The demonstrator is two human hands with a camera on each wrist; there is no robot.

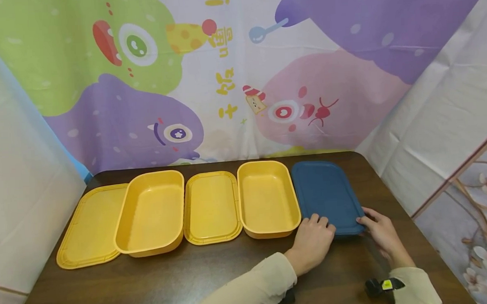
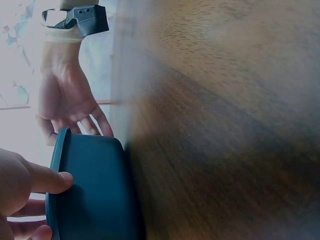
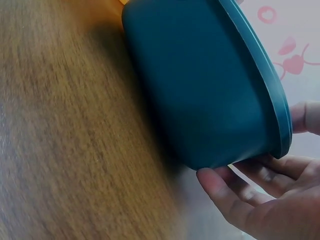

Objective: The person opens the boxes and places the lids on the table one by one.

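Note:
A dark blue food container (image 1: 327, 193) with a matching lid on it stands at the right end of the row on the table. At its near left corner, my left hand (image 1: 312, 239) grips the rim. The left wrist view has that hand's thumb (image 2: 57, 182) against the container's side below the rim, with other fingers over the lid. My right hand (image 1: 381, 232) holds the near right corner, thumb on the lid's edge. In the right wrist view its fingers (image 3: 225, 195) lie along the container's side and lower edge.
Left of the blue container stand a smaller open yellow container (image 1: 267, 198), a yellow lid (image 1: 212, 207), a larger open yellow container (image 1: 152, 215) and another yellow lid (image 1: 91, 226), partly behind that container. A cartoon curtain (image 1: 243, 138) hangs behind the brown table (image 1: 208, 276).

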